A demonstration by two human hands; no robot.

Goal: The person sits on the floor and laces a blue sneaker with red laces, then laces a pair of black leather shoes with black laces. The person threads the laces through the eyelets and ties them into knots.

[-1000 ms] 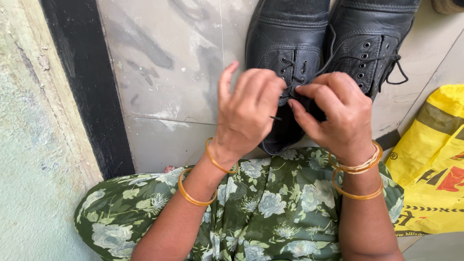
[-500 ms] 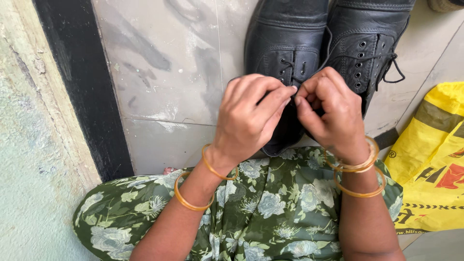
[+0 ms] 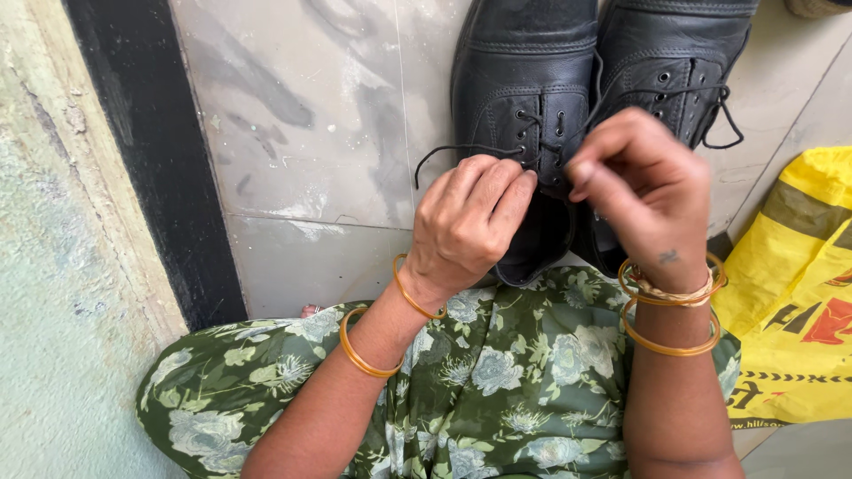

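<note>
Both arms are bare to the elbow, no sleeves. The left hand (image 3: 466,222) has two thin amber bangles above the wrist, spaced apart. The right hand (image 3: 643,191) wears a tighter stack of gold-toned bangles, with a small dark mark just above them. Below the bangles: green dress (image 3: 497,381) with pale flowers.

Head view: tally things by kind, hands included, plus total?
Black shoes: 2, left shoe, right shoe
Hands: 2, left hand, right hand
Orange bangles: 4, two on each wrist
Yellow bag: 1
Total: 9
</note>
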